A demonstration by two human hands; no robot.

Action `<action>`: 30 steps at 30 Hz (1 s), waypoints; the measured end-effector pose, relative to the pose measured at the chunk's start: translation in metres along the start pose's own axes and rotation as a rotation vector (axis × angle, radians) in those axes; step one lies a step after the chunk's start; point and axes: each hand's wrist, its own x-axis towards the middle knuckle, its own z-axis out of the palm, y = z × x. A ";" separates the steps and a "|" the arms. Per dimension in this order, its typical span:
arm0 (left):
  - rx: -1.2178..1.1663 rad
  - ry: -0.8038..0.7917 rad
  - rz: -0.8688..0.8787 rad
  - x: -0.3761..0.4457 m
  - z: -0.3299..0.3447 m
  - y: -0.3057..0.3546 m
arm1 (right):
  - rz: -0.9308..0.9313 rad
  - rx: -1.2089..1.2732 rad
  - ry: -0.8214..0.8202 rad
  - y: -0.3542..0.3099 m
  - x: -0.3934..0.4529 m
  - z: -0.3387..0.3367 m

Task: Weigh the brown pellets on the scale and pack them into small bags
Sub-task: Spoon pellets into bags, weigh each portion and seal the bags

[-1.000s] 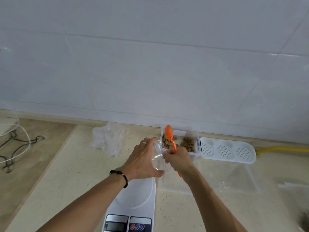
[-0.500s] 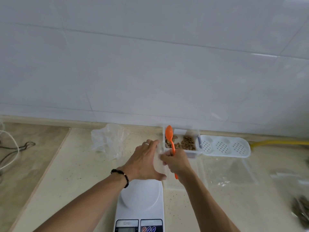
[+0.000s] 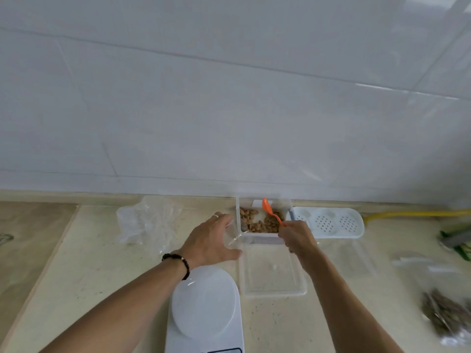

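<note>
Crumpled plastic (image 3: 146, 222) lies left of pellet container (image 3: 262, 238), white tray (image 3: 328, 222) right.

On a pale speckled counter (image 3: 84, 263) below a white tiled wall (image 3: 229, 98), a clear box (image 3: 262, 238) against the wall holds brown pellets (image 3: 257, 222). The right hand (image 3: 297, 238) pinches the handle of an orange spoon (image 3: 271, 212), whose bowl points up over the pellets. The left hand (image 3: 211, 242), with a ring and a dark bead bracelet (image 3: 179, 263) at the wrist, holds a small clear bag (image 3: 233, 235) just left of the box. A white scale (image 3: 205, 312) sits near the bottom edge, with a clear lid (image 3: 271, 273) beside it. Crumpled plastic (image 3: 147, 222) lies to the left, a white perforated tray (image 3: 328, 222) to the right, and filled bags (image 3: 443, 314) at far right.
</note>
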 end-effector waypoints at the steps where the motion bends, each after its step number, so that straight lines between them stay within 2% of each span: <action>1: 0.004 0.010 -0.005 0.005 0.001 -0.001 | -0.023 -0.051 0.003 0.001 0.004 -0.005; 5: -0.001 0.023 -0.034 0.019 0.007 -0.008 | -0.140 -0.203 0.059 0.005 0.023 -0.016; 7: 0.000 0.025 -0.039 0.022 0.009 -0.011 | -0.125 -0.338 0.068 0.008 0.033 -0.017; 10: 0.022 0.013 -0.049 0.027 0.010 -0.015 | -0.091 -0.430 0.013 0.012 0.046 -0.013; 12: 0.041 0.002 -0.051 0.028 0.010 -0.016 | -0.188 -0.459 0.001 0.012 0.048 -0.010; 17: 0.044 0.003 -0.053 0.028 0.009 -0.015 | -0.227 -0.315 0.221 0.011 0.053 -0.001; 19: 0.049 -0.002 -0.050 0.027 0.008 -0.015 | -0.252 -0.337 0.150 0.012 0.056 0.003; 23: 0.073 0.005 -0.047 0.027 0.007 -0.012 | -0.274 -0.230 -0.060 0.013 0.052 0.005; 30: 0.093 0.009 -0.047 0.028 0.007 -0.009 | -0.019 0.197 -0.114 0.023 0.053 -0.005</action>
